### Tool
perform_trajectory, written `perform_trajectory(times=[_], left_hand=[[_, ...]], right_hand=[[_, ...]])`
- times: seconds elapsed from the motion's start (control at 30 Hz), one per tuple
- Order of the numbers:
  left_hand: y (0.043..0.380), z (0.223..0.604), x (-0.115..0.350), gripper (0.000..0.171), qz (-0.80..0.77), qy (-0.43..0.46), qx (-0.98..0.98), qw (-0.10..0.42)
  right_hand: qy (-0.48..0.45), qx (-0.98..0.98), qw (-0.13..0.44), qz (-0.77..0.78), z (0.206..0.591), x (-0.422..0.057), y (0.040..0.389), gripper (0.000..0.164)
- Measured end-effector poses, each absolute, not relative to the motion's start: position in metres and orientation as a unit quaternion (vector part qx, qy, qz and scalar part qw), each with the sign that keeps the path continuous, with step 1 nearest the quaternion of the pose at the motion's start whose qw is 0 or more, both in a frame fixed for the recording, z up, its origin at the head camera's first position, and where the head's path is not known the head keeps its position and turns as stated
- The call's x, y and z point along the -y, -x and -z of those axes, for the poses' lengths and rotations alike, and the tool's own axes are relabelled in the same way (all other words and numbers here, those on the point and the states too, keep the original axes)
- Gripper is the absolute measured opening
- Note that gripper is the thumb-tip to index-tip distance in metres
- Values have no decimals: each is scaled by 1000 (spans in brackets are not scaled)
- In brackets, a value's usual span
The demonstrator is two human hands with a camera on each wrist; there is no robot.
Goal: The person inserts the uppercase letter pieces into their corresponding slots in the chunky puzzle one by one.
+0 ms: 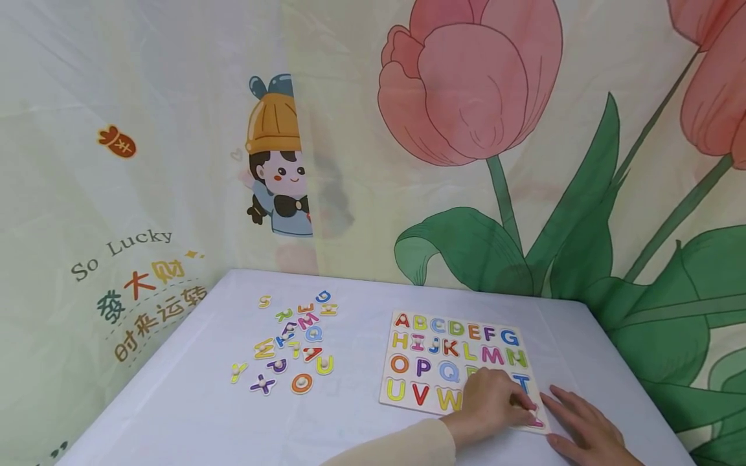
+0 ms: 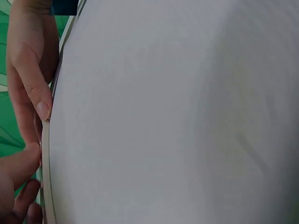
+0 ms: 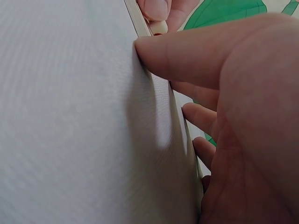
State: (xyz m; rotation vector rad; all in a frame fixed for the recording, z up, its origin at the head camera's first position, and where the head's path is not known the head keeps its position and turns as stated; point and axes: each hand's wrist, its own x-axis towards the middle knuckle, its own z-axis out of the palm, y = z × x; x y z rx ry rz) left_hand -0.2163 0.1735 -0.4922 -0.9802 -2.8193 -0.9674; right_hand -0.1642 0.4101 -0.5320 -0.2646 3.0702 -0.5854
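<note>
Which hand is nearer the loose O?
Left. The left hand is over the board, to the right of the O; the right hand is farther off, at the board's right edge.

Letter board (image 1: 432, 386) partly hidden, big tulip (image 1: 472, 84) cropped

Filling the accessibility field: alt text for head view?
A left hand pinches a pink letter at the near right corner of an alphabet board, the right hand at its right edge. Loose letters lie to the left on a white table before a tulip-print backdrop.
</note>
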Motion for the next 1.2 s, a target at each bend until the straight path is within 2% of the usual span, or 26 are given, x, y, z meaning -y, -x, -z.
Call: perform_trajectory(times=[0.2,0.3,0.57,0.97,1.2], left_hand=[[228,478,-145,18,374,348,855,-90],[230,461,-113,22,395,347,844,-103],[247,442,-21,24,405,310,860,-38],[250,452,131,23,349,214,911,49],[248,471,177,23,328,145,932,46]], right_hand=[[86,-978,-9,188,532,-408,162,74],[91,-976,-1,196,531,-406,162,74],[100,-977,-29,188,524,-402,158,71],[86,-977,-7,197,521,-397,158,73],[82,-977,-5,196,521,-397,157,73]])
